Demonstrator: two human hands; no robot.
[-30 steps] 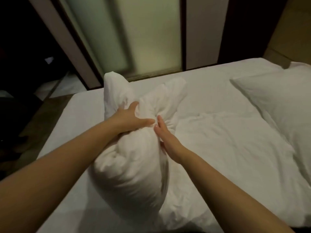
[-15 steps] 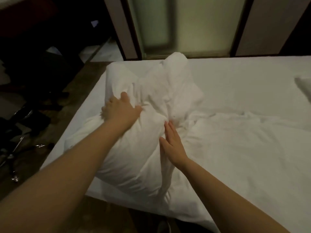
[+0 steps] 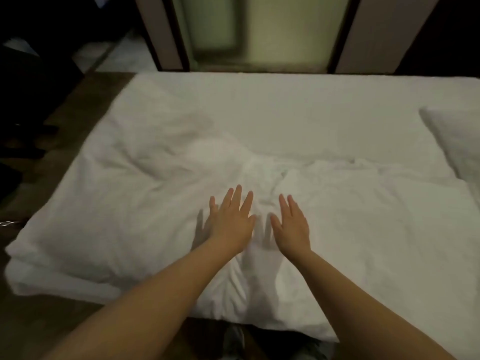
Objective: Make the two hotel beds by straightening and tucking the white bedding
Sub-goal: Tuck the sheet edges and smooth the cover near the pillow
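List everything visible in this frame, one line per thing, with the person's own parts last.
duvet: one, white, rumpled, spread over the near part of the bed, hanging over the near edge.
sheet: one, white, smooth, bare on the far part of the bed.
pillow: one, white, at the right edge, partly cut off by the frame.
glass panel: one, pale green, frosted, in dark frames behind the bed.
floor: dark brown, left of the bed, with dark things too dim to tell.
left hand: one, fingers straight and spread, over the duvet's middle; touch unclear.
right hand: one, fingers straight, beside the left hand; touch unclear.
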